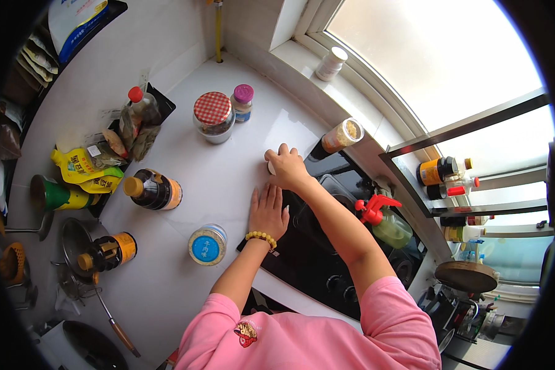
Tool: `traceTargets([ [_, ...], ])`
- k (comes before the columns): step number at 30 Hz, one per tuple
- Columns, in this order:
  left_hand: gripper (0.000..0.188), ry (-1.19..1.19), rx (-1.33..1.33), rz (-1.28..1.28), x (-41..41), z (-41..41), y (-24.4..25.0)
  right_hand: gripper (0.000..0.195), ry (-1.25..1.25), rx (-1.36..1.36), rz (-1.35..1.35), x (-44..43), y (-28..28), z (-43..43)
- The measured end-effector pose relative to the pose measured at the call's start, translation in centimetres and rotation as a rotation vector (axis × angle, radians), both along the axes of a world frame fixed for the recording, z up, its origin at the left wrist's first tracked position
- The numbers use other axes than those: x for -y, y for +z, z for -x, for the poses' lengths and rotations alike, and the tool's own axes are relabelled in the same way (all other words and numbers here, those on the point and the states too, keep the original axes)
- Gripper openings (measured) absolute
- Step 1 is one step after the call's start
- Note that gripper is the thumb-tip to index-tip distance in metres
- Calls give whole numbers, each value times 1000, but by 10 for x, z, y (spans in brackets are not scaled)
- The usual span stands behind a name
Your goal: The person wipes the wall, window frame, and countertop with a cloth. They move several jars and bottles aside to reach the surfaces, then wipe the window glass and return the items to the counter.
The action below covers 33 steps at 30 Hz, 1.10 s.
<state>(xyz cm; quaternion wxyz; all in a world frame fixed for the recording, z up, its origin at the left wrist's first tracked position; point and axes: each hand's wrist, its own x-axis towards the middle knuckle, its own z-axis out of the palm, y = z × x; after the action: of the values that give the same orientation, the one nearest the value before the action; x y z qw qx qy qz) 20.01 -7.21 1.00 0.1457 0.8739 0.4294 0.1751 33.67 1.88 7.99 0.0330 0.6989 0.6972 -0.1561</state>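
My left hand (pixel 267 212), with a yellow bead bracelet (pixel 262 237) at its wrist, lies palm down on the white countertop (pixel 175 268) by the hob's edge. It holds nothing, and its thumb stands apart. Just beyond its fingertips, my right hand (pixel 287 167) is curled over a small white object (pixel 271 167), mostly hidden under the fingers. Left of my left hand stands a jar with a blue lid (pixel 206 249). Further off are a glass jar with a red checked lid (pixel 214 115) and a small purple-lidded jar (pixel 243 102).
A black gas hob (pixel 300 268) lies to the right, carrying a spray bottle with a red trigger (pixel 391 226). An uncovered jar of yellowish grains (pixel 342 135) stands at its far corner. Dark sauce bottles (pixel 155 189), food packets (pixel 90 169) and a pan (pixel 76 243) line the left.
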Motion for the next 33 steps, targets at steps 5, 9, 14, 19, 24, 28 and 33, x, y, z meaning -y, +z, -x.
traceTargets([
  [5, 64, 2, -70, 16, -2, 1, 5, 51, -296, -1234, -67, 13, 21, -52],
  [9, 61, 8, -31, -9, 0, 2, 2, 51, -338, -1394, -680, 30, 78, -100],
  [14, 62, 0, -30, 6, -1, 1, 5, 49, -416, -1083, -1085, 18, 48, -159],
  [19, 62, 7, -28, 15, -1, 0, 6, 39, -468, -1129, -1027, 20, 2, -168],
  [24, 62, 13, -30, 16, -1, 1, 6, 44, -380, -754, -1094, 21, -4, -165],
  [28, 62, 6, -22, 14, -1, -1, 6, 54, -396, -542, -907, 24, 19, -174],
  [33, 61, 11, -33, 8, -1, -1, 4, 68, -323, -248, -515, 23, 85, -162],
])
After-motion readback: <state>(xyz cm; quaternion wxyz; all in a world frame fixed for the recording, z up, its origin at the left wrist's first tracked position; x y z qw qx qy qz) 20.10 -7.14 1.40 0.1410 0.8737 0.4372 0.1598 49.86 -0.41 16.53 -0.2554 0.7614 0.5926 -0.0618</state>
